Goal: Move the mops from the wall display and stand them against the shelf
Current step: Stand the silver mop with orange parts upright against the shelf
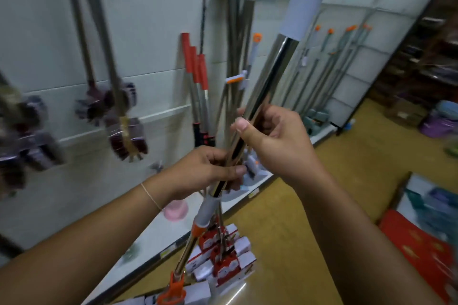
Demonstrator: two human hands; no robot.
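Two hands are on the mop pole (270, 82) in front of me, a shiny metal shaft that runs tilted from a pale grey sleeve at the top right down toward the lower left. My right hand (275, 136) is clenched round the pole higher up, thumb pressed along its near side. My left hand (210, 171) grips it just below, fingers curled round the shaft, close above a grey collar with an orange fitting (200, 225). At the pole's low end I see an orange clamp (173, 290) over a cluster of red and white boxes (223, 255) on the yellow floor. Against the white wall panel (148, 32) lean red-handled poles (195, 77), and further right orange-tipped mops (329, 62) stand upright. On the left, blurred dark brush heads (128, 136) hang from their handles.
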